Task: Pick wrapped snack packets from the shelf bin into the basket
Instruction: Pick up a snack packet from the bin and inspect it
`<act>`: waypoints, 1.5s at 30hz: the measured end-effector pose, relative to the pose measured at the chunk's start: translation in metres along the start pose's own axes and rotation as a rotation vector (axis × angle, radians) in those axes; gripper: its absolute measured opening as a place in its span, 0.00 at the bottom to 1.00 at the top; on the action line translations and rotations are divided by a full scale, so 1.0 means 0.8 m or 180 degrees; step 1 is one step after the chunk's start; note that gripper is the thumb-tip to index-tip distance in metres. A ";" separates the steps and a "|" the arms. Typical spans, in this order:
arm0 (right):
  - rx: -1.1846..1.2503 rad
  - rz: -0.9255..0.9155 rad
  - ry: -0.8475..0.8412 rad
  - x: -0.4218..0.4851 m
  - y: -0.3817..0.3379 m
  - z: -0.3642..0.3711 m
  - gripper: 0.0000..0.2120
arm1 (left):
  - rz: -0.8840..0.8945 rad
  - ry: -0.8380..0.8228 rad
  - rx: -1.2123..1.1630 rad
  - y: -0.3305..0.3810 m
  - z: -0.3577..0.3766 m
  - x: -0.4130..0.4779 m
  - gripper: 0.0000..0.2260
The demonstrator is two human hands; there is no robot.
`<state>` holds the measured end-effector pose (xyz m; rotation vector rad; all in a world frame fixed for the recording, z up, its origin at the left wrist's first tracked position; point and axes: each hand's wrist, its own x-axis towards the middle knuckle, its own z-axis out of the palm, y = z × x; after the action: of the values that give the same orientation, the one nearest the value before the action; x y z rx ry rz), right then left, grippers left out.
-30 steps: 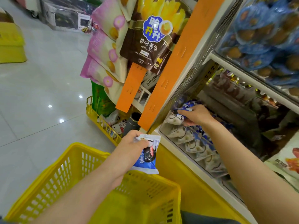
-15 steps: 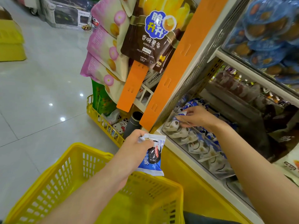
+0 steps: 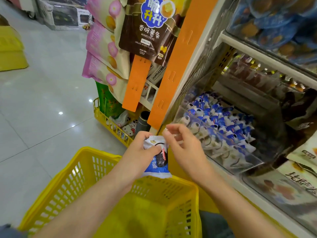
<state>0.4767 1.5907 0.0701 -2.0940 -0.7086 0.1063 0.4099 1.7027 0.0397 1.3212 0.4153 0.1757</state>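
My left hand (image 3: 140, 152) grips blue-and-white wrapped snack packets (image 3: 157, 162) just above the far rim of the yellow basket (image 3: 101, 151). My right hand (image 3: 183, 145) is right beside it, fingers loosely curled and spread, fingertips near the packets' top edge and holding nothing I can make out. To the right, the clear shelf bin (image 3: 247, 162) holds several more of the same blue-and-white packets (image 3: 216, 121).
An orange shelf post (image 3: 173, 69) rises just behind my hands, with hanging snack bags (image 3: 147, 30) to its left. A low yellow rack (image 3: 109, 121) of goods stands on the tiled floor. More shelves of snacks (image 3: 277, 19) are above and to the right.
My right hand has left the bin and come back to my left hand. The left hand's bundle now shows a white packet in front. The view has tilted down slightly.
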 end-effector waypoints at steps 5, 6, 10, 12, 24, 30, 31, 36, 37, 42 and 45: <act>0.1076 0.0674 -0.0532 -0.014 0.023 0.007 0.10 | 0.0100 0.0114 0.0219 -0.019 0.010 -0.004 0.12; 0.1071 0.0666 -0.0509 -0.016 0.026 0.007 0.09 | 0.0077 0.0155 0.0170 -0.023 0.012 -0.005 0.09; 0.0901 0.0565 -0.0410 -0.022 0.038 0.009 0.05 | 0.0064 0.0226 0.0288 -0.033 0.016 -0.008 0.10; 0.0706 0.0428 -0.0416 -0.024 0.042 0.008 0.04 | 0.0030 0.0358 0.0262 -0.034 0.016 -0.007 0.12; 0.0650 0.0573 -0.0135 -0.034 0.063 0.002 0.07 | -0.0247 0.0373 -0.0147 -0.038 0.027 -0.011 0.08; 0.1229 0.0976 -0.0348 -0.031 0.064 -0.003 0.08 | -0.0442 0.0003 0.0307 -0.042 0.020 -0.012 0.05; 0.1197 0.0926 -0.0399 -0.031 0.064 -0.003 0.08 | -0.0447 -0.0022 0.0394 -0.042 0.017 -0.012 0.06; 0.0589 0.0519 -0.0522 -0.036 0.067 -0.003 0.06 | -0.0328 -0.0028 0.0641 -0.044 0.010 -0.012 0.03; 0.0450 0.0450 -0.0537 -0.038 0.067 -0.001 0.06 | -0.0268 0.0024 0.0607 -0.042 0.010 -0.012 0.02; 0.0145 0.0174 -0.0399 -0.044 0.065 0.007 0.05 | -0.0264 0.0267 0.0359 -0.041 0.007 -0.014 0.08; 0.0018 0.0067 -0.0122 -0.041 0.064 0.007 0.03 | -0.0549 0.0216 -0.0155 -0.040 0.009 -0.016 0.09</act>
<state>0.4704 1.5554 0.0207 -2.0991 -0.7085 0.1602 0.3973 1.6841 0.0129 1.2274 0.5768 0.0862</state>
